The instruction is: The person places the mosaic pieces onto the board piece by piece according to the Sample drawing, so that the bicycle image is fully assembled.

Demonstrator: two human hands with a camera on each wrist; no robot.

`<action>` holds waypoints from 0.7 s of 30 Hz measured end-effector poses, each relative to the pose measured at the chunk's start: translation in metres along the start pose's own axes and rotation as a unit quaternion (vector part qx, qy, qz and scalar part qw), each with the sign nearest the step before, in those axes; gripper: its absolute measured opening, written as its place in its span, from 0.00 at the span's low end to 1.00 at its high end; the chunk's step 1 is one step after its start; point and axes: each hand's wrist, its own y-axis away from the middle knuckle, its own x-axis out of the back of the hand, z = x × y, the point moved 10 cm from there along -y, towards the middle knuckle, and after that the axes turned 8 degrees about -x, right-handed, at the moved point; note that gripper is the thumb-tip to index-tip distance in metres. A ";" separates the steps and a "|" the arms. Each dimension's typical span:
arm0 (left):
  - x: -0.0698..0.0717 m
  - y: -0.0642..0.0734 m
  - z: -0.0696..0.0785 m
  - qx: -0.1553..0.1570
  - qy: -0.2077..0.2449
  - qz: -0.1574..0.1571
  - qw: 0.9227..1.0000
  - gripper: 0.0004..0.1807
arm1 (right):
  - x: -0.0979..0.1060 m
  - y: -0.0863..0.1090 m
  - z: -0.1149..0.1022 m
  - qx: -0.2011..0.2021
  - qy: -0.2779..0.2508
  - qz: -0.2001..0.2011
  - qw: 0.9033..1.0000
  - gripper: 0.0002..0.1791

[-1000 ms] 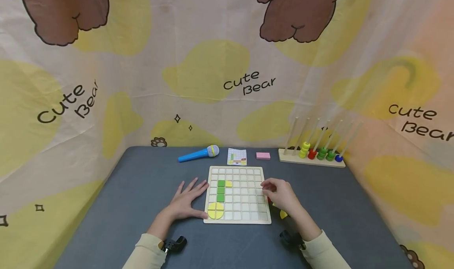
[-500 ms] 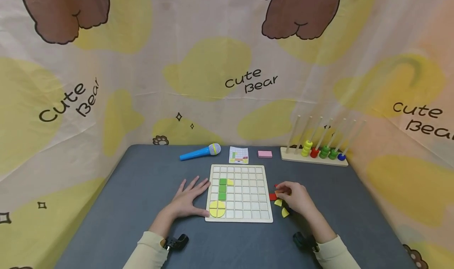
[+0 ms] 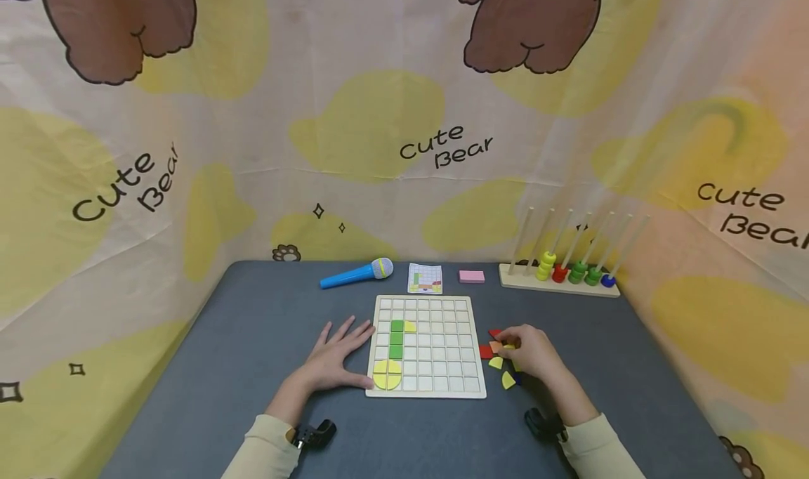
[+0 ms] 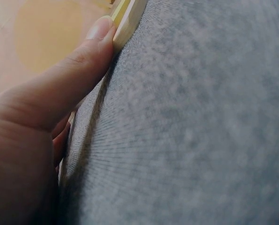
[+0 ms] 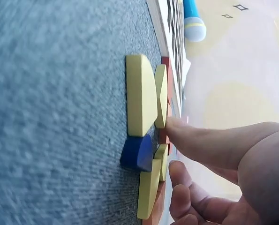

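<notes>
My left hand (image 3: 331,358) lies spread along the left side of a white gridded wooden board (image 3: 442,345). Its thumb (image 4: 90,44) presses the board's near corner in the left wrist view. Green squares (image 3: 396,338), a yellow circle of quarter pieces (image 3: 387,375) and one more yellow piece (image 3: 410,326) sit on the grid. Right of the board, my right hand (image 3: 529,351) bends over loose coloured pieces, fingertips right at an orange square (image 3: 496,347). Thumb and curled fingers stand apart in the right wrist view, over yellow quarter pieces (image 5: 141,96) and a blue piece (image 5: 137,153).
Red pieces (image 3: 485,352) lie against the board's right edge. Behind the board are a blue toy microphone (image 3: 357,273), a pattern card (image 3: 425,279) and a pink block (image 3: 471,277). A bead rack with upright rods (image 3: 559,281) stands at the back right, before the fabric wall.
My right hand has moved from the board's right edge to the loose pieces beside it, uncovering red, orange and yellow ones. My left hand has kept its place on the board.
</notes>
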 end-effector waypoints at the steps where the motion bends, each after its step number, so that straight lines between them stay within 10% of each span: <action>1: 0.000 0.000 0.000 0.000 0.001 0.001 1.000 0.64 | 0.000 -0.001 0.001 -0.003 0.000 -0.002 1.000 0.16; 21: 0.002 0.000 0.004 -0.007 0.001 0.004 1.000 0.62 | 0.000 -0.008 0.005 -0.005 -0.016 -0.005 1.000 0.10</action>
